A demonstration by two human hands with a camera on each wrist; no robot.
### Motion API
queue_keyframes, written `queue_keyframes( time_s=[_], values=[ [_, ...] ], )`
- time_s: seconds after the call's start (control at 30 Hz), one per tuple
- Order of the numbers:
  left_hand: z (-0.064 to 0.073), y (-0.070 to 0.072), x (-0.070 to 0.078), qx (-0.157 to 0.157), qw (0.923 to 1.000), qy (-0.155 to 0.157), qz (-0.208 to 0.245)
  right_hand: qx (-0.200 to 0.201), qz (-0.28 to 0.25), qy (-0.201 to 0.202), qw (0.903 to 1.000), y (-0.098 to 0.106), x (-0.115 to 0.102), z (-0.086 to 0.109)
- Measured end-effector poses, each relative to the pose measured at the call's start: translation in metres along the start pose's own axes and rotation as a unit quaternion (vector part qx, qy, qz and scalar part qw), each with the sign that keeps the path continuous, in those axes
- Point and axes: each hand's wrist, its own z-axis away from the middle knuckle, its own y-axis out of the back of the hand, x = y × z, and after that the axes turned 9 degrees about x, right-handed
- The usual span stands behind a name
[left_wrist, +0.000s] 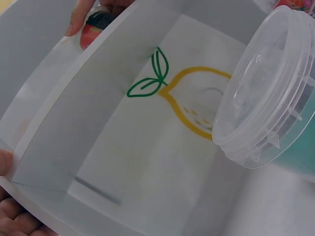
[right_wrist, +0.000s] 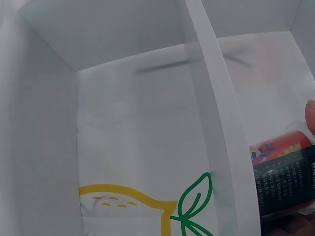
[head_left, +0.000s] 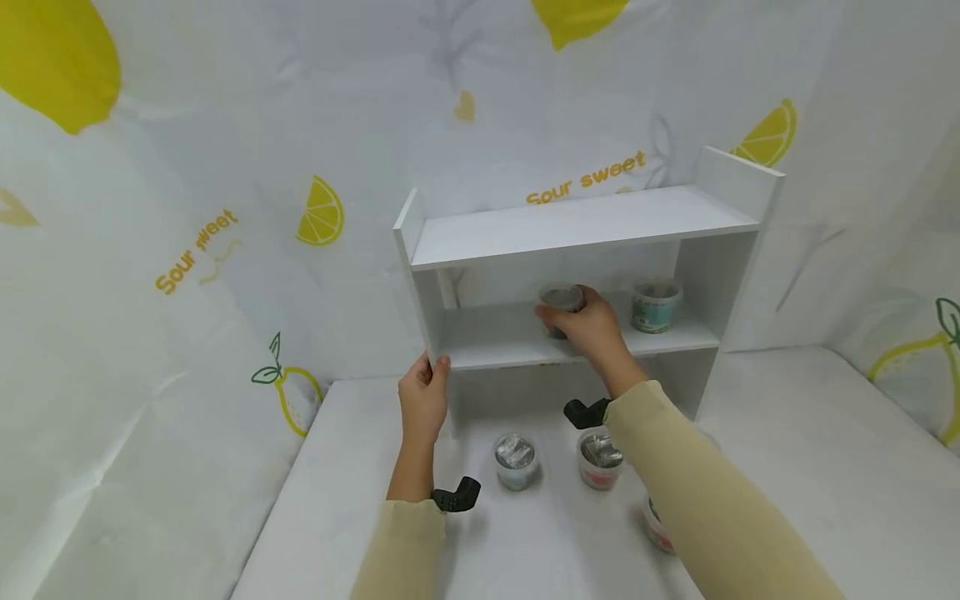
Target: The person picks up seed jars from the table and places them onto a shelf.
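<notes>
A small plastic tub [head_left: 561,297] with a clear lid stands at the middle board of a white two-tier shelf [head_left: 585,227]. My right hand [head_left: 596,329] grips this tub round its side, thumb on the left. Its red and black label [right_wrist: 283,177] shows in the right wrist view. To its right on the same board is a tub with a teal label [head_left: 654,312]. My left hand [head_left: 423,404] holds the shelf's left side panel at the middle board's height, with the thumb in front and the other fingers behind the panel.
Below and before the shelf, several lidded tubs stand on the white table [head_left: 322,500]: one pale tub [head_left: 516,468], one with a red label [head_left: 600,467], others partly behind my right sleeve [head_left: 705,483]. A lemon-print sheet [head_left: 247,125] hangs behind the shelf.
</notes>
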Motion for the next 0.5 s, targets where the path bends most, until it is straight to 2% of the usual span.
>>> queue_keyframes(
  time_s=[0.3,0.5],
  values=[
    [-0.003,-0.001,-0.005,0.001,1.0000,0.000,0.001,-0.001,-0.008,-0.006,1.0000,0.000,-0.001,0.000],
    [-0.014,-0.005,-0.034,0.005,0.9999,0.009,0.004,-0.013,-0.016,-0.026,0.9995,0.002,-0.004,0.003]
  ],
)
